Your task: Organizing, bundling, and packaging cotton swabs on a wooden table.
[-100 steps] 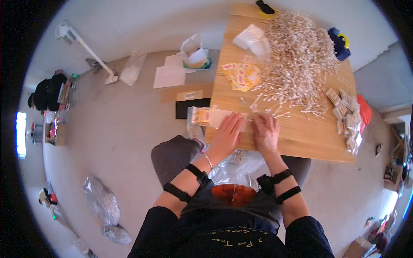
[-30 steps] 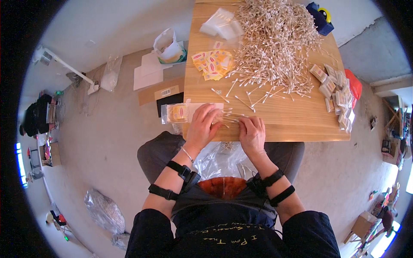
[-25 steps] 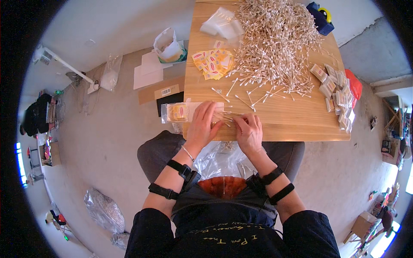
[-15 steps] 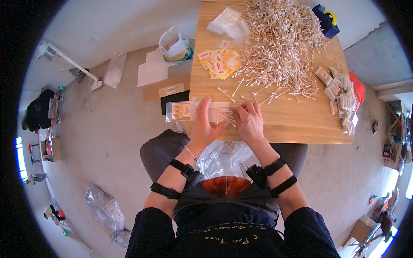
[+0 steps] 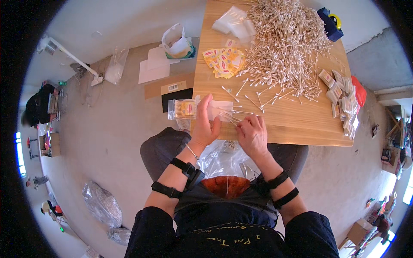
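At the table's near edge, my left hand point(image 5: 205, 127) is upright over a small clear packet of cotton swabs with a yellow label point(image 5: 185, 109). Its fingers are stretched out and its thumb is spread. Just right of it lies a pale card or sleeve point(image 5: 220, 106), with several loose cotton swabs point(image 5: 231, 116) fanned across it. My right hand point(image 5: 253, 134) has its fingers curled together at the right ends of these swabs and seems to pinch some. What lies beneath its fingertips is partly hidden.
A big heap of cotton swabs point(image 5: 286, 47) covers the table's far middle. Left of it are yellow label cards point(image 5: 224, 61) and clear bags point(image 5: 235, 23). Filled packets point(image 5: 340, 96) and a red bag point(image 5: 359, 91) sit right; a tape dispenser point(image 5: 330, 26) stands far right. A white bag point(image 5: 177, 43) stands left.
My right hand has drawn slightly right and nearer, uncovering more of the fanned swabs. My left thumb has lifted back from them. The whole view has shifted a little.
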### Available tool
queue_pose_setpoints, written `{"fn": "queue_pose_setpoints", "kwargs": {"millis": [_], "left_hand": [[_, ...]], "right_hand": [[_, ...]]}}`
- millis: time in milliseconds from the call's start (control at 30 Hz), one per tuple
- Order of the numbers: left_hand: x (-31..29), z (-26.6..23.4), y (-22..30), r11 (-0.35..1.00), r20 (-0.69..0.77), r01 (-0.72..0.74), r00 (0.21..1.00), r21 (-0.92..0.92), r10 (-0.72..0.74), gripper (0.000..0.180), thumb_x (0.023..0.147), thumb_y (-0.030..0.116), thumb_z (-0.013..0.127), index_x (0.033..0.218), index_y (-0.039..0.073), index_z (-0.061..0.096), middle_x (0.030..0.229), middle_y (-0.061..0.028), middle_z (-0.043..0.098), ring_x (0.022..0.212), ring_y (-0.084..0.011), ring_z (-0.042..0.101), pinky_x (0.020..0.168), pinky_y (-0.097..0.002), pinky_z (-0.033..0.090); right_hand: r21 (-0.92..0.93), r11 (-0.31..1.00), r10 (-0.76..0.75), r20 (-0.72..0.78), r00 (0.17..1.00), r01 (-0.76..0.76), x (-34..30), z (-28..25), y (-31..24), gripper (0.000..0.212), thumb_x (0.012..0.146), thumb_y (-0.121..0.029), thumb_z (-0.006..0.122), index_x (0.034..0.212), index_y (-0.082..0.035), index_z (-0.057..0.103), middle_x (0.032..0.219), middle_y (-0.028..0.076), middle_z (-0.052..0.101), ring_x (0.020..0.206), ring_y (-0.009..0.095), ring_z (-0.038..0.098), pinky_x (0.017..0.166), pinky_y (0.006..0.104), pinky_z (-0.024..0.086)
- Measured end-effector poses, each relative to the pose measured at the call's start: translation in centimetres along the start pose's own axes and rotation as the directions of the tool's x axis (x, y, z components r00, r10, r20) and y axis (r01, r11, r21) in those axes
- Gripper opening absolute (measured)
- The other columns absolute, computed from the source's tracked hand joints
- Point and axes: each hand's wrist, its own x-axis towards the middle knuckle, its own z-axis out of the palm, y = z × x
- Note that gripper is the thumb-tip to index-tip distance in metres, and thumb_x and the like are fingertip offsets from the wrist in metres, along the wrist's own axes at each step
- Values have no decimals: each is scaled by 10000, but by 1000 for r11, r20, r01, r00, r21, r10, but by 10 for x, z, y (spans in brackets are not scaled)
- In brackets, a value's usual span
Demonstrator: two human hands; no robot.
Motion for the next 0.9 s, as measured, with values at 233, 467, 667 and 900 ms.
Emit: {"fn": "queue_pose_setpoints", "kwargs": {"millis": [233, 467, 667, 900], "left_hand": [[3, 1, 11, 994, 41, 9, 999, 111, -14, 679, 790, 33, 594, 1407, -35, 319, 1376, -248, 426, 1266, -418, 431, 1096, -447, 353], [2, -1, 14, 923, 189, -185, 974, 337, 127, 594, 771, 186, 721, 1299, 40, 492, 1351, -196, 458, 1255, -386, 447, 1053, -462, 384], [-2, 6, 13, 923, 109, -158, 986, 352, 127, 592, 781, 248, 739, 1282, 41, 500, 1348, -183, 457, 1247, -380, 451, 1042, -475, 384], [-2, 7, 12, 963, 72, -1, 997, 268, -19, 763, 794, 243, 733, 1392, -6, 329, 1447, -212, 381, 1306, -409, 407, 1055, -443, 413]], "right_hand": [[-92, 985, 136, -105, 985, -146, 0, 13, -7, 249, 750, -128, 721, 968, -63, 620, 1084, 120, 540, 1003, 344, 498, 873, 451, 411], [-44, 984, 164, -119, 979, -170, 2, 16, 2, 349, 756, -83, 689, 1091, -22, 613, 1115, 153, 536, 1030, 376, 489, 913, 473, 416], [61, 998, 33, -133, 991, -25, 18, 17, 5, 230, 779, 15, 655, 1007, -8, 659, 1009, 148, 582, 955, 355, 537, 853, 429, 466], [-58, 998, 21, 11, 1000, -20, 49, 19, 18, 135, 782, -15, 659, 916, -33, 653, 922, 131, 577, 904, 339, 547, 815, 429, 468]]}}
